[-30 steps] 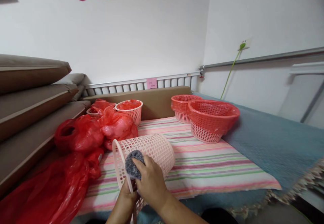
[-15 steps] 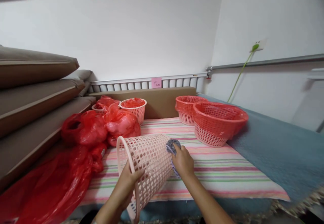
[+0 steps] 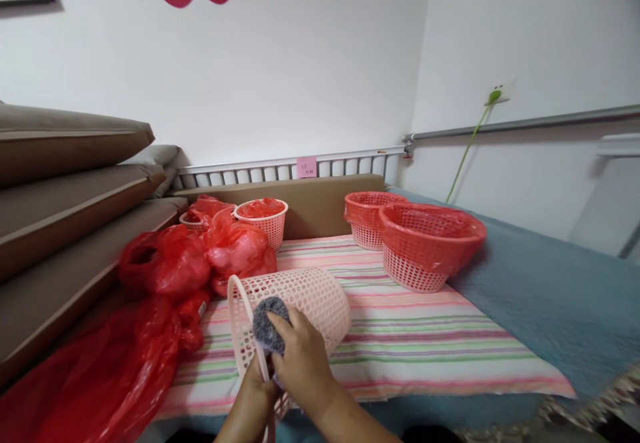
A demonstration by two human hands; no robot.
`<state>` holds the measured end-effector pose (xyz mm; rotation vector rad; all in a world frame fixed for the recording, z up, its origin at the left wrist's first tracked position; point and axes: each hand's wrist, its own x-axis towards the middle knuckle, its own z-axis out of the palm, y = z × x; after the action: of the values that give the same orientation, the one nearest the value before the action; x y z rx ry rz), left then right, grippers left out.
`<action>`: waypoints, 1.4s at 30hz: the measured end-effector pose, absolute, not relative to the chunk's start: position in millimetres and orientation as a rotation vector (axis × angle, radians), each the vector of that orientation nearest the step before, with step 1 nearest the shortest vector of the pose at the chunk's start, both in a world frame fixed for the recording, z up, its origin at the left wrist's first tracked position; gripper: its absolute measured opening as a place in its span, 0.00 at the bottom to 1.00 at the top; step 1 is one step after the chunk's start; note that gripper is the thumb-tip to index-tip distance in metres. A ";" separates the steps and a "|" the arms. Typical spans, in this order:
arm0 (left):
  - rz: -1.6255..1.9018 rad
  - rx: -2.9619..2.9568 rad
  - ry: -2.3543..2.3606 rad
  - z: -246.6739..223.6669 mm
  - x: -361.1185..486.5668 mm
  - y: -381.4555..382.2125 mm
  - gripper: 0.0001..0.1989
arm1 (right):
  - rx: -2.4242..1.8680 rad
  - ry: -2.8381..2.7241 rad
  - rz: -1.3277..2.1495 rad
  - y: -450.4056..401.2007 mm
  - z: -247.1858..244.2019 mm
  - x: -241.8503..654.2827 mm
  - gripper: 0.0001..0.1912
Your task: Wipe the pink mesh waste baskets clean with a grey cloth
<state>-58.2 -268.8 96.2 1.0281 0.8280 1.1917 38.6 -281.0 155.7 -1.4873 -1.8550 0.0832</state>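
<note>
A pale pink perforated plastic basket (image 3: 320, 296) lies on its side over the striped cloth, its open mouth turned left. My left hand (image 3: 254, 393) grips its rim at the lower side, fingers partly hidden by the rim and my other hand. In my right hand (image 3: 303, 363) is a dark grey fuzzy cloth (image 3: 270, 323), pressed against the outside of the basket close to the rim. A bit of lilac edging shows beneath that hand.
Two baskets lined with red bags, a smaller one (image 3: 367, 219) and a larger one (image 3: 425, 246), stand at right. Red plastic bags (image 3: 165, 259) and another lined basket (image 3: 270, 226) are at left, beside stacked cushions (image 3: 75, 196). A striped cloth (image 3: 430, 343) covers the surface.
My right hand has moved left with the grey cloth, from the basket's base end to near its rim. The basket has turned slightly; my left hand stays at the rim.
</note>
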 end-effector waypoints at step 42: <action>1.170 0.923 0.785 121.9 -55.2 -272.3 0.48 | -1.909 -1.495 0.167 -252.1 139.4 95.3 0.24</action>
<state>-55.2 -272.3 121.9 0.9230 0.7852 1.1699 95.3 -252.1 139.4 -1.9092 -1.4952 0.1667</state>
